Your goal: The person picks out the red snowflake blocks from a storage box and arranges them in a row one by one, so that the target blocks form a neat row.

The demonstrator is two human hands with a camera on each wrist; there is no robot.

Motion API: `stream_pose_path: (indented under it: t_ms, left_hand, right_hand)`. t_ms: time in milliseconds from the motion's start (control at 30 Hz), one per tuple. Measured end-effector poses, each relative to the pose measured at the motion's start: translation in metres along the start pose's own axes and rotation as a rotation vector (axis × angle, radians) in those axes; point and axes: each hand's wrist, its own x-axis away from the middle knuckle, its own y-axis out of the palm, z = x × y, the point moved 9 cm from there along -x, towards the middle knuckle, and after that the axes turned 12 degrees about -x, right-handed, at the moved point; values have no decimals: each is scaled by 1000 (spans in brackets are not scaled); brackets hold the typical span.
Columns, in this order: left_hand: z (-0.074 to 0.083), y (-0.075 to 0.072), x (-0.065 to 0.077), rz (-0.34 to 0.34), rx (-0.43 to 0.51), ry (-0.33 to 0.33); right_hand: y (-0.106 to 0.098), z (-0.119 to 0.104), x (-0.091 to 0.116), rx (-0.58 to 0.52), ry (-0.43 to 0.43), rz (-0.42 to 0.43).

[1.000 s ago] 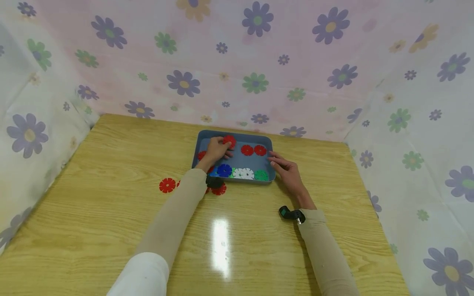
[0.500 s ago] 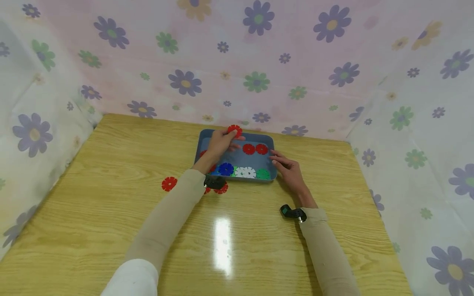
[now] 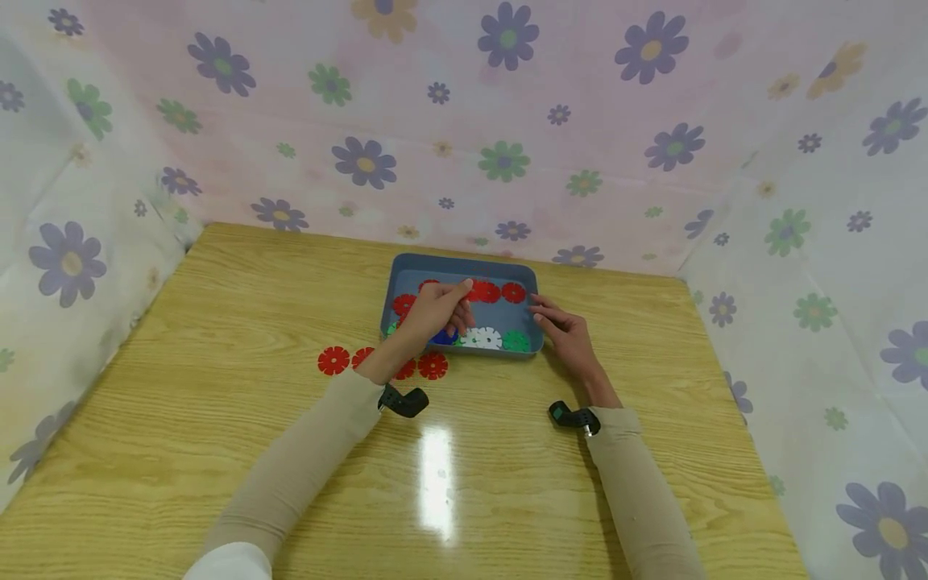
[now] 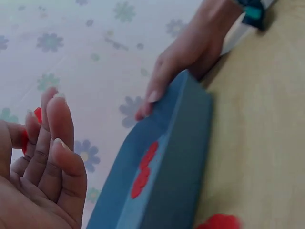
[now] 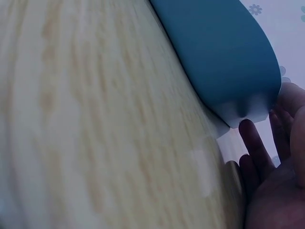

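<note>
Over the blue-grey tray [image 3: 464, 260], my left hand [image 3: 432, 314] pinches a red notched plastic disc; red edges [image 4: 25, 141] show between thumb and fingers in the left wrist view. In the head view that disc overlaps another red disc [image 3: 489, 292] lying in the tray. A third red disc [image 3: 513, 292] lies to its right. My right hand [image 3: 569, 337] is at the tray's right end, fingers extended and fingertips at the wall. The right wrist view has these fingers [image 5: 255, 143] against the tray's outer side [image 5: 228, 62].
White discs [image 3: 484, 338], a green disc [image 3: 516, 341] and a blue disc [image 3: 445, 336] line the tray's near side. More red discs [image 3: 403, 304] are at its left. A row of red discs [image 3: 333, 360] lies on the wooden table [image 3: 507, 483] before it. A flowered cloth [image 3: 435, 105] stands behind.
My left hand carries the red disc from the tray's left part up to the far rim, then lowers it beside the two discs at the right. The right hand keeps its place.
</note>
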Motion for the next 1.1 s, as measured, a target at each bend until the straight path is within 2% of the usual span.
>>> stream_pose_path:
  t_ms: [267, 400, 533, 633, 767, 1000, 1100]
  left_hand:
    - [-25, 26, 42, -129, 11, 6]
    - [-40, 36, 60, -219, -49, 43]
    - [-57, 45, 78, -313, -120, 53]
    - [-68, 50, 89, -367, -119, 24]
    - [-81, 53, 97, -383, -65, -48]
    - [-90, 65, 102, -416, 91, -178]
    - [-95, 68, 100, -403, 156, -234]
  right_hand:
    - [-1, 0, -1, -2, 4, 14]
    - [-1, -1, -1, -4, -5, 12]
    - [-2, 0, -1, -5, -12, 11]
    - [-2, 0, -2, -11, -20, 6]
    - [-1, -1, -2, -5, -24, 1]
    - [0, 0, 0, -11, -2, 8]
    - [0, 0, 0, -12, -3, 9]
